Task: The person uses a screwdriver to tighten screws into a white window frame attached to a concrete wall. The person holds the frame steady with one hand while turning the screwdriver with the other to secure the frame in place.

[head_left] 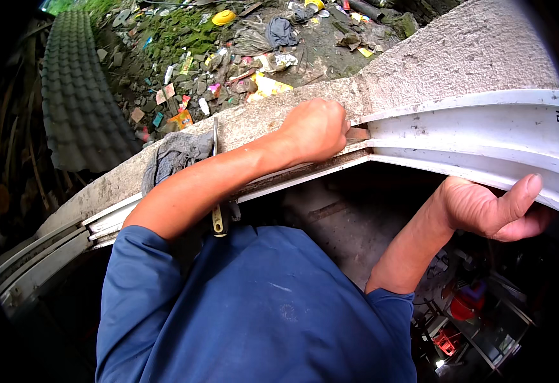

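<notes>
My left hand [311, 131] is closed in a fist at the inner corner of a window sill's track [321, 159]; whatever it holds is hidden. Beside it runs a white plastic frame [471, 124]. My right hand [493, 207] is under this frame's lower edge, palm partly upward, thumb stretched out and apart from the bent fingers, with nothing visible in it. A grey rag [174, 156] lies on the sill left of my left forearm, with a long tool with a pale handle [218, 220] lying across the sill beside it.
The concrete ledge [432, 67] drops to littered, mossy ground [187, 54] outside. A grey tiled roofing sheet [78, 96] is at the upper left. Another track section [33, 262] continues leftward. A dim room below holds red items [464, 300] and clutter at the lower right.
</notes>
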`<state>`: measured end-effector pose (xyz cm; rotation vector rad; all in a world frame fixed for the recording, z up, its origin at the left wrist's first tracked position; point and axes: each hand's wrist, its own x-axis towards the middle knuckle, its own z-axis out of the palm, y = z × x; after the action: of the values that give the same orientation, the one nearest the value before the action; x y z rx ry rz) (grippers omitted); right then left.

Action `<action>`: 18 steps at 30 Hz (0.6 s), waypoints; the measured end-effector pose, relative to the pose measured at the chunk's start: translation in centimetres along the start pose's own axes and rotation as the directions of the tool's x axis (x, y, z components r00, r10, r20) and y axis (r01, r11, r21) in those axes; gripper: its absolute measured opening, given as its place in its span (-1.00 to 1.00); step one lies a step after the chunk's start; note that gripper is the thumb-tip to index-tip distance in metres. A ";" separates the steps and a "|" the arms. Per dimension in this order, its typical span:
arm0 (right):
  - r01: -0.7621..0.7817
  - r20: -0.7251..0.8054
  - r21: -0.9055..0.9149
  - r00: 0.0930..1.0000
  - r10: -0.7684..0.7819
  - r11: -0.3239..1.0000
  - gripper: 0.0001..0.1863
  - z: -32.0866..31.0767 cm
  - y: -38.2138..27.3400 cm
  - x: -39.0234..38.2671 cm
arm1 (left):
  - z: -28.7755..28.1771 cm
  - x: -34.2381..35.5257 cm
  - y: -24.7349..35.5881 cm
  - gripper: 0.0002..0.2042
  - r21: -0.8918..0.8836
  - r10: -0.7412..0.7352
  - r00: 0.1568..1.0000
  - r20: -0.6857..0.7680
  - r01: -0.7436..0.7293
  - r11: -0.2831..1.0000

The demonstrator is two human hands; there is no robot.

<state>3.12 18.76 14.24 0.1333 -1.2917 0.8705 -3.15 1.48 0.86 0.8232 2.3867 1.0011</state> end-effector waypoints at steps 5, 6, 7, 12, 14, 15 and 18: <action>-0.010 -0.007 -0.037 1.000 0.009 0.999 -0.23 0.2 -0.3 0.0 | -1.9 -0.8 -0.1 -0.72 -0.033 0.006 1.000 0.010 -0.006 0.999; -0.006 -0.012 -0.045 1.000 0.006 0.999 -0.23 0.2 -0.3 0.0 | -2.6 -1.0 -0.3 -0.71 -0.040 0.014 1.000 0.022 -0.013 0.999; -0.006 -0.005 -0.045 1.000 0.006 0.999 -0.22 0.1 -0.3 0.0 | -3.4 -1.2 -0.4 -0.71 -0.060 0.007 1.000 0.027 -0.005 0.998; -0.013 0.028 -0.057 1.000 0.014 0.998 -0.21 -0.2 -0.3 0.2 | -6.9 -1.3 -2.7 -0.72 0.077 -0.047 0.997 -0.062 0.052 0.996; -0.009 0.030 -0.040 1.000 0.011 0.999 -0.22 -0.3 -0.1 0.2 | -6.7 -1.2 -3.0 -0.73 0.249 0.012 0.989 -0.150 0.026 0.968; -0.010 0.023 -0.033 1.000 0.010 0.999 -0.22 -0.2 -0.1 0.2 | -6.7 -1.4 -2.9 -0.73 0.200 0.017 0.989 -0.146 0.013 0.980; -0.012 -0.011 -0.011 1.000 0.012 1.000 -0.23 0.1 -0.2 0.1 | -5.9 -2.0 -1.6 -0.73 0.121 0.050 0.991 -0.122 -0.035 0.992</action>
<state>3.16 18.62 14.41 0.1123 -1.2874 0.8730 -5.62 -3.61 3.80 0.8807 2.5657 0.9602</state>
